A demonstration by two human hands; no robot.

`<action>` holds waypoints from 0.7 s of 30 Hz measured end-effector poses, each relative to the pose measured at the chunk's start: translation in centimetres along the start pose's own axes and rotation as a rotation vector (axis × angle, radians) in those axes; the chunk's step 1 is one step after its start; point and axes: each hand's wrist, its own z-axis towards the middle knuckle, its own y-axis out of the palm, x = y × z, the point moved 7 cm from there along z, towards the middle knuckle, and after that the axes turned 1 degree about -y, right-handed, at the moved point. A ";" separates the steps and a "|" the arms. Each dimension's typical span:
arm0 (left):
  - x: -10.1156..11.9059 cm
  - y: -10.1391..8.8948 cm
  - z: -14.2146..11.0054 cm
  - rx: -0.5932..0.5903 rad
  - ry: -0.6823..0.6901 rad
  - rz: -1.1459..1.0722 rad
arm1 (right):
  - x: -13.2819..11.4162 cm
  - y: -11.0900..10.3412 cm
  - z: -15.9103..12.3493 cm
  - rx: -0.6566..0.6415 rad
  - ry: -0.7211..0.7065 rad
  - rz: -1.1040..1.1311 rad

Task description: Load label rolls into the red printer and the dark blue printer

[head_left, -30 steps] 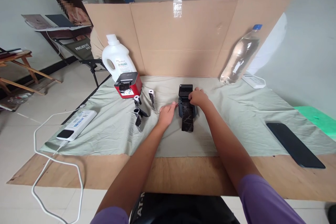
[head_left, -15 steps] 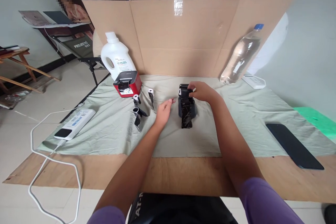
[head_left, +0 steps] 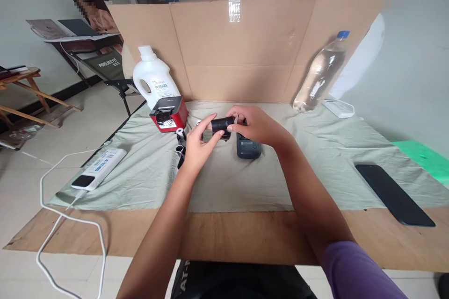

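Observation:
Between both hands, above the cloth, a roll of black ribbon (head_left: 221,124) lies sideways in the air. My left hand (head_left: 203,142) grips its left end between thumb and fingers. The fingers of my right hand (head_left: 254,126) close on its right end. Just below and right of the roll stands a dark handheld label printer (head_left: 248,148), partly covered by my right hand. Two small rolls with black strips, an upper roll (head_left: 180,134) and a lower roll (head_left: 180,152), stand left of my left hand, which partly hides them. Another white roll end peeks out behind my left fingers.
At the back left are a red and black box-shaped device (head_left: 169,114) and a white detergent jug (head_left: 154,77). A water bottle (head_left: 321,74) leans on the cardboard screen (head_left: 242,51). A phone (head_left: 394,195) lies right, a cabled power bank (head_left: 99,169) left. Two people are beyond.
The black roll has come out of the printer and moved left in my right hand. My left hand has shifted left and up and now holds it too.

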 end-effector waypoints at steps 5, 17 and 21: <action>-0.5 -0.1 -0.7 0.027 -0.057 -0.093 | 0.1 0.3 0.1 -0.016 -0.014 0.074; -0.2 0.1 -1.6 0.120 -0.121 -0.221 | -0.1 0.0 0.0 0.050 -0.024 0.058; -0.2 0.4 -1.8 0.110 -0.130 -0.230 | 0.3 -0.1 0.0 0.072 -0.008 0.066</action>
